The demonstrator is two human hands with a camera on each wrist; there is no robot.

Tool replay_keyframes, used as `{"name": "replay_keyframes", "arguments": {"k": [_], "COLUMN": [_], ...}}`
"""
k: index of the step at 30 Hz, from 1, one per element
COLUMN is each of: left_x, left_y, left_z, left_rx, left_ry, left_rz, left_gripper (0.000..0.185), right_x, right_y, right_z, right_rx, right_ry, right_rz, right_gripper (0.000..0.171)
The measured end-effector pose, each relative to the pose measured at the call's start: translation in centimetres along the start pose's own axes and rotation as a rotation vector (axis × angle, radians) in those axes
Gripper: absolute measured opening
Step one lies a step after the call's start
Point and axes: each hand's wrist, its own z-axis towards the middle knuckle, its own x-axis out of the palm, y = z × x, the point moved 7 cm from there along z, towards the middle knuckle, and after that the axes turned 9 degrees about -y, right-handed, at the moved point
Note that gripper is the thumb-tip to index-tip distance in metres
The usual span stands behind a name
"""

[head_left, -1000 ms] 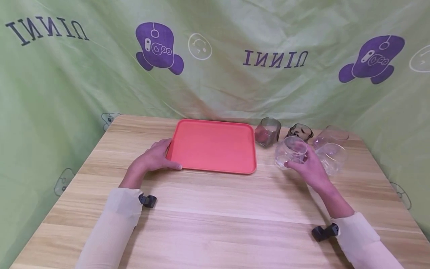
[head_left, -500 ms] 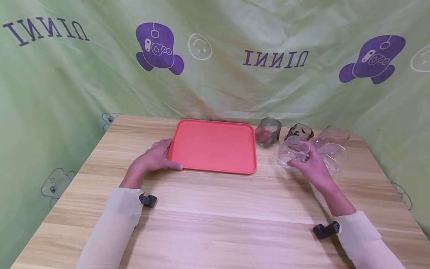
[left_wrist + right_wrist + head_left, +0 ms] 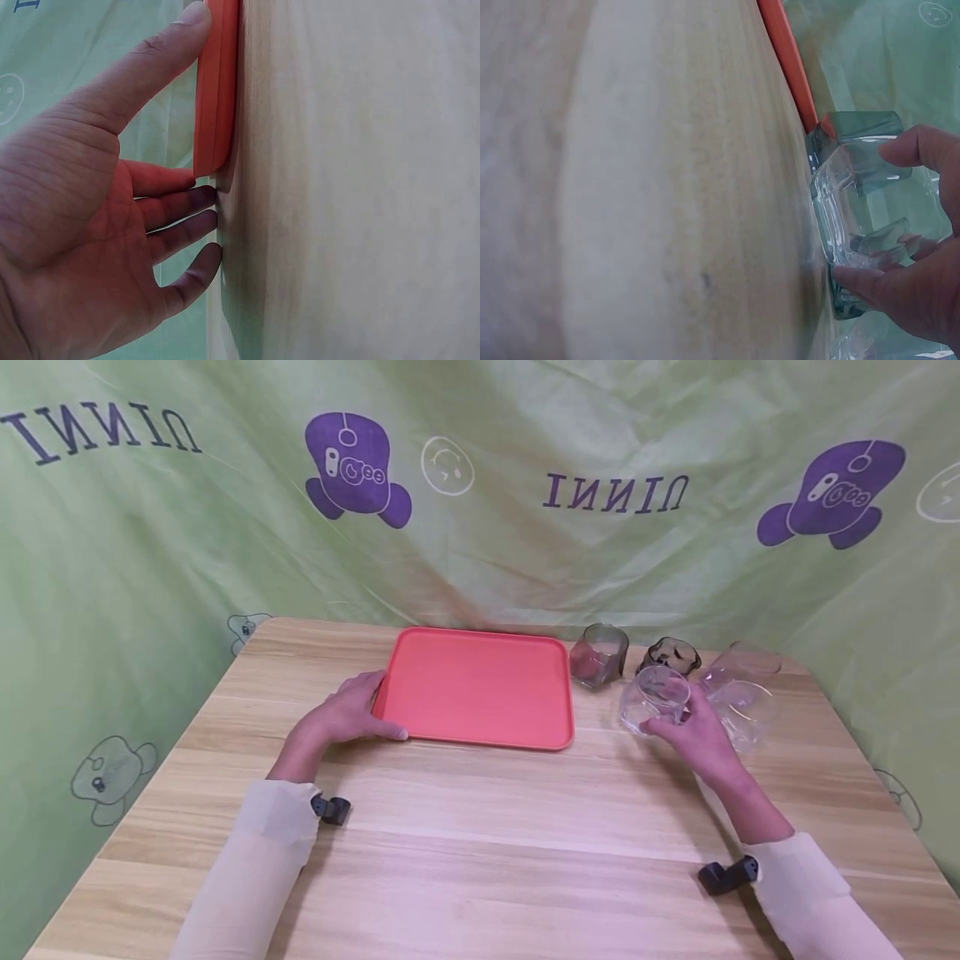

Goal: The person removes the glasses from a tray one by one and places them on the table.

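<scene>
A wooden table (image 3: 480, 843) of pale, streaked planks fills the lower half of the head view. Behind its far edge and down both sides hangs a wrinkled light green cloth backdrop (image 3: 225, 552). Above the table the backdrop carries purple cartoon figures (image 3: 356, 468), dark mirrored lettering (image 3: 615, 491) and faint white smiley outlines (image 3: 447, 464). Left of the table, lower on the cloth, sit small pale mushroom-like figures (image 3: 112, 768). Lighting is even and soft, with faint shadows on the table.

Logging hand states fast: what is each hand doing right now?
Left hand: open, straight fingers and thumb resting against the edge of the orange tray.
Right hand: gripping a clear glass that lies on its side.
</scene>
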Motion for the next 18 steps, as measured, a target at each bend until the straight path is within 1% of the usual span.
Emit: {"name": "replay_keyframes", "arguments": {"k": [9, 18], "left_x": [0.00, -0.01], "left_y": [-0.09, -0.14], "left_z": [-0.04, -0.05], "left_rx": [0.008, 0.015], "left_ry": [-0.002, -0.006], "left_rz": [-0.011, -0.012], "left_gripper": [0.113, 0.111], "right_x": [0.04, 0.10], "right_y": [0.00, 0.24], "right_z": [-0.06, -0.15], "right_rx": [0.004, -0.013], "right_ry": [0.011, 0.058], "right_rz": [0.000, 0.053], "right_gripper": [0.089, 0.091]}}
